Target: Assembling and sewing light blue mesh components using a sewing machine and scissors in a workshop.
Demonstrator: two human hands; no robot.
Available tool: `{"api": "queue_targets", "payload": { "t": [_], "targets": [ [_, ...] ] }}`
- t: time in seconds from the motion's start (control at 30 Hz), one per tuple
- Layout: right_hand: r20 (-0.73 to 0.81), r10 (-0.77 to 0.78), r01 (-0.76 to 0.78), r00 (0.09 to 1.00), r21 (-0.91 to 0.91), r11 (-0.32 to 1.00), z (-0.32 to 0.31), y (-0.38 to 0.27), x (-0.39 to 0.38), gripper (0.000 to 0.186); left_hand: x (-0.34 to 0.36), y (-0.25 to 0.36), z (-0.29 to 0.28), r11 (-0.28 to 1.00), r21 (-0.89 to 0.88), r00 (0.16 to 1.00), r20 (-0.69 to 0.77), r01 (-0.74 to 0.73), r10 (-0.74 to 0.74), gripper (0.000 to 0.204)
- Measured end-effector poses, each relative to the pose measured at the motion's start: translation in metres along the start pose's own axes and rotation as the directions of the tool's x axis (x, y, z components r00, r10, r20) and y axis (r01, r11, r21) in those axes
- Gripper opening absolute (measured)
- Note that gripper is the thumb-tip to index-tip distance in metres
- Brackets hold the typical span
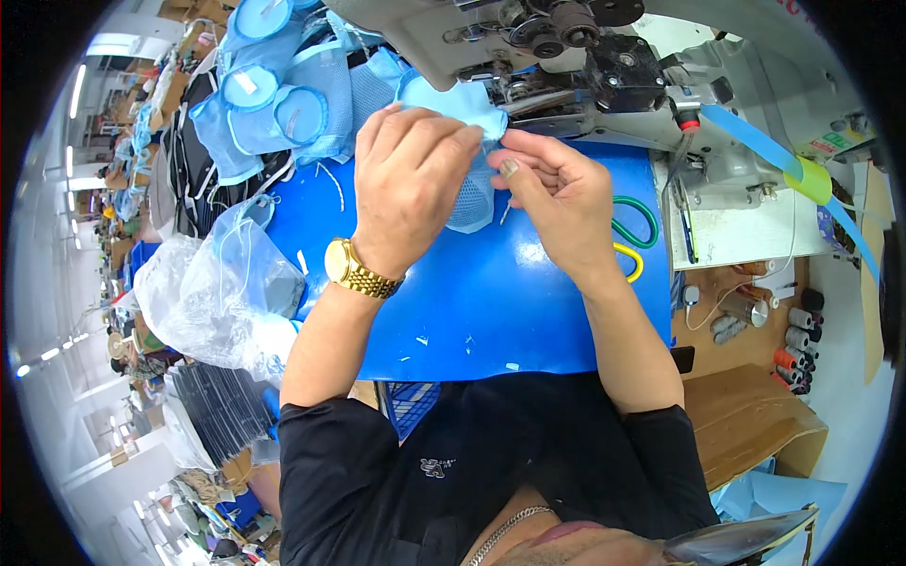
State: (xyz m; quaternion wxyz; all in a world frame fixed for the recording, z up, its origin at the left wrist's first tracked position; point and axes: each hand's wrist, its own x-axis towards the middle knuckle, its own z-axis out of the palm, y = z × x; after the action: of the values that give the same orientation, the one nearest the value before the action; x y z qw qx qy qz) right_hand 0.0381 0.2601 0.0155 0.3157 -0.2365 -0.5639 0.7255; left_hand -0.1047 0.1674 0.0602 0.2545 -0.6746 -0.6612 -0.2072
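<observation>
A light blue mesh piece with a smooth upper band (453, 99) is held between my hands at the sewing machine's head (623, 71), its netted part hanging over the blue work mat (444, 321). My left hand (411, 170) curls over the piece from the left, fingertips mostly hidden. My right hand (552, 203) pinches its right edge with thumb and fingers, a short cord dangling below them. Scissors with green and yellow handles (634, 224) lie just right of my right hand.
Light blue mesh items (274, 113) pile at the upper left over black bags (193, 170). A clear plastic bag (212, 292) lies at left. At right are a blue tape (741, 132), thread spools (793, 349) and cardboard (746, 415). The workshop stretches along the far left.
</observation>
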Motion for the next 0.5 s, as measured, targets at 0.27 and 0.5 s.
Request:
{"api": "queue_targets", "payload": {
  "t": [0.27, 0.5],
  "targets": [
    [-0.003, -0.053, 0.053, 0.999, 0.01, 0.999, -0.001, 0.01, 0.002, 0.031, 0.003, 0.007, -0.002, 0.994, 0.011, 0.993, 0.037, -0.109, 0.108, 0.022],
    [0.026, -0.023, 0.022, 0.999, 0.044, 0.999, -0.004, 0.011, 0.004, 0.029, 0.004, 0.01, -0.001, 0.994, 0.009, 0.992, 0.065, -0.111, 0.11, 0.021]
  ]
}}
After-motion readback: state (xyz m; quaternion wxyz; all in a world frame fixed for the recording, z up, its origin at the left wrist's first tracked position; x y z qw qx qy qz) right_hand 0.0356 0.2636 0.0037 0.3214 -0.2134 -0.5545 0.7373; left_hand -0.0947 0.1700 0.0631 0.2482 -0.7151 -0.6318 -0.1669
